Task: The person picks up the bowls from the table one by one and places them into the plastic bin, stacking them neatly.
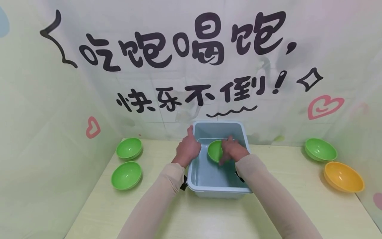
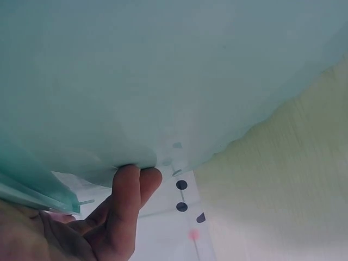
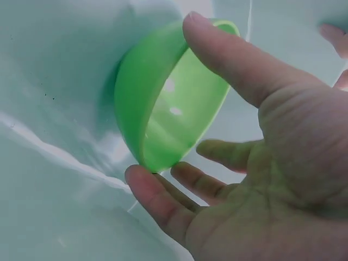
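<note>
My right hand [image 1: 234, 150] is holding a green bowl [image 1: 214, 151] inside the blue bin [image 1: 219, 189].
The bowl is lying toward the bin's far end, between my hands, just left of my right hand, which is nearer. It is looking round, showing no clear long axis; its mouth is facing my right palm. My right thumb and fingertips are spanning its rim, grasping it, though I cannot tell how firmly. My left hand [image 1: 188, 148] is gripping the bin's left rim, fingers touching the outer wall.
</note>
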`<state>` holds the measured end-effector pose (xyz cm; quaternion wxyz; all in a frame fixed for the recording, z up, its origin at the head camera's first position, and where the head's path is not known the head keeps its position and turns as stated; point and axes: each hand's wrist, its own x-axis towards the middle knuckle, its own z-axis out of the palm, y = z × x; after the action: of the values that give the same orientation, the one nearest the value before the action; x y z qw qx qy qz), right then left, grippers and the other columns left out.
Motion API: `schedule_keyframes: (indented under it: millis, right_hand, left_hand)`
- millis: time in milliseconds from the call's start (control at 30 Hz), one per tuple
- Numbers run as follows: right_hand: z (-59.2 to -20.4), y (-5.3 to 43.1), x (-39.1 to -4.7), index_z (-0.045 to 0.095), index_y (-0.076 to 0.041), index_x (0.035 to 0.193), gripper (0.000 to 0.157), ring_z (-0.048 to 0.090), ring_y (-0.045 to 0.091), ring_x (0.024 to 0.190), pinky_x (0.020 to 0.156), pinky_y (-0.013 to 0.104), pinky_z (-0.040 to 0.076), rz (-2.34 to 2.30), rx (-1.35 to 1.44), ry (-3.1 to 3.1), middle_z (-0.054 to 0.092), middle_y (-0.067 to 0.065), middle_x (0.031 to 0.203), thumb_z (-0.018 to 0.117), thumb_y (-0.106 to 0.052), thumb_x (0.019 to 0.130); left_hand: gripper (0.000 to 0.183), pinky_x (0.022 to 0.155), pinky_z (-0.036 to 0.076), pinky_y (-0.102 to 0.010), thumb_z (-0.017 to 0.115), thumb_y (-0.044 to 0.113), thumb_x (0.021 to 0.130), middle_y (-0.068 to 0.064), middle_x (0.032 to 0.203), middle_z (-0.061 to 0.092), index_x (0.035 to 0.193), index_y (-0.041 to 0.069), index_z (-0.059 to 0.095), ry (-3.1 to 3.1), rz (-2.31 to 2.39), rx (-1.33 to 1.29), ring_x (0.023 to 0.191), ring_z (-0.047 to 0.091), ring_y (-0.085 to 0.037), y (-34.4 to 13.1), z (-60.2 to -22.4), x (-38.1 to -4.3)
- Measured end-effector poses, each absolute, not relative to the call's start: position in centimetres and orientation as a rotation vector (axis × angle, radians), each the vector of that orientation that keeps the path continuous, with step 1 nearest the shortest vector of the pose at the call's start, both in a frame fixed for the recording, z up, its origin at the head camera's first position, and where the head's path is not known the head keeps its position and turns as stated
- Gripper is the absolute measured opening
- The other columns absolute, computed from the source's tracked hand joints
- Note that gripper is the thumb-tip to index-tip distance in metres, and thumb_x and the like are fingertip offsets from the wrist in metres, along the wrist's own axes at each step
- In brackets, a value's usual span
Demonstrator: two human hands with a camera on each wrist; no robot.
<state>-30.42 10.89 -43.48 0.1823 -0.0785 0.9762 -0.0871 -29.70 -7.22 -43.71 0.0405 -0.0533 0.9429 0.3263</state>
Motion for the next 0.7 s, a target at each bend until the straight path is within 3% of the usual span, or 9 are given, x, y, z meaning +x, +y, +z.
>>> schedule_keyframes:
  millis: [233, 700]
  right_hand:
    - [-43.74, 10.88, -30.84, 0.041, 0.01, 0.142, 0.092, 0.048, 0.052, 0.125, 0.108, 0.058, 0.044, -0.256, -0.223, 2.795, 0.041, 0.034, 0.137, 0.091, -0.025, 0.073]
    - [-43.54, 10.75, -30.97, 0.039, 0.011, 0.143, 0.087, 0.044, 0.05, 0.13, 0.11, 0.056, 0.044, -0.284, -0.171, 2.777, 0.036, 0.033, 0.142, 0.086, -0.022, 0.078]
  left_hand:
    - [0.084, 0.05, 0.04, -0.036, 0.047, 0.014, 0.09, -0.011, 0.084, 0.065, 0.164, 0.02, 0.009, 2.888, 0.993, -0.167, 0.06, 0.057, -0.026, -7.17, -43.7, -29.76]
    - [0.083, 0.052, 0.041, -0.036, 0.047, 0.015, 0.09, -0.012, 0.089, 0.067, 0.164, 0.022, 0.01, 2.877, 1.015, -0.192, 0.062, 0.058, -0.028, -7.27, -43.67, -29.64]
